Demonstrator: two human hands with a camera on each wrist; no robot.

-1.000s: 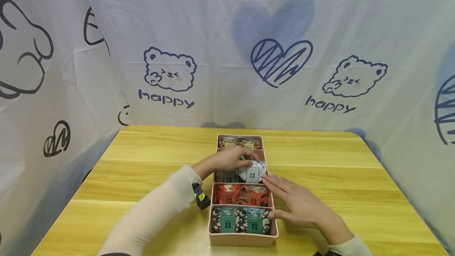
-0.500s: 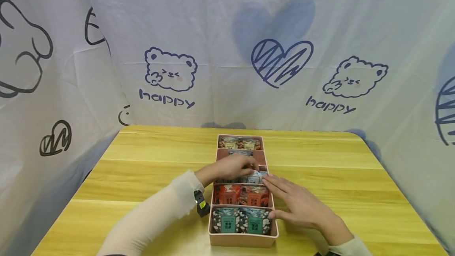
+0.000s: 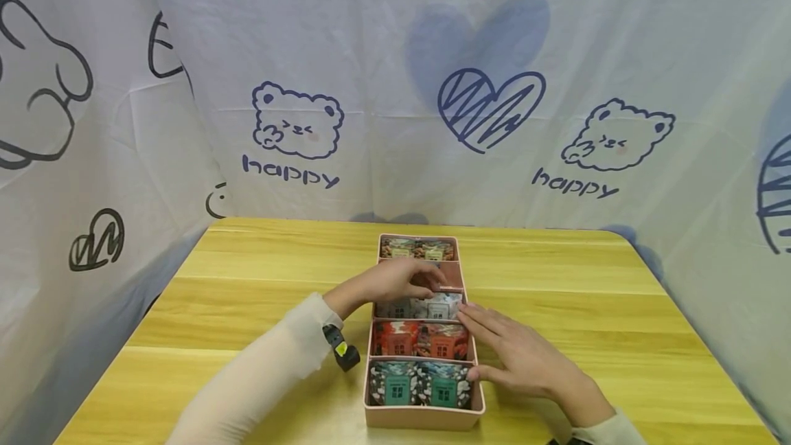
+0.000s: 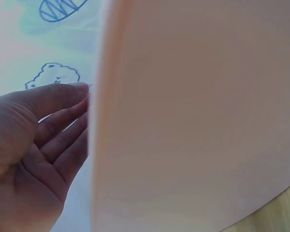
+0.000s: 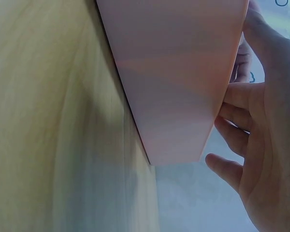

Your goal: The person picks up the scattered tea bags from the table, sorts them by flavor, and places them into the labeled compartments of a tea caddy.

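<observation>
A long pink divided box [image 3: 423,419] holds small tea packets in rows. My left hand [image 3: 395,280] hovers over its middle, fingers loosely bent, with nothing seen between them. Just below those fingers lie white packets [image 3: 443,306], one partly in shade. In the left wrist view the box's pink wall [image 4: 193,116] covers the fingertips of the left hand [image 4: 43,140]. My right hand [image 3: 519,349] rests along the right rim, fingers extended and thumb lower down at the edge. The right wrist view has the right hand [image 5: 266,130] beside the outer side wall [image 5: 179,82].
Nearer compartments hold red packets [image 3: 395,339] and green-labelled packets [image 3: 443,385]; brown-patterned ones [image 3: 400,249] fill the far end. The compartment behind the white packets is mostly hidden by the left hand. The wooden table [image 3: 575,273] reaches back to a printed cloth [image 3: 395,156].
The left hand lowered the right-hand white packet into its compartment, let it go and lifted slightly away. That packet now sits level with its neighbour. The right hand has stayed at the rim.
</observation>
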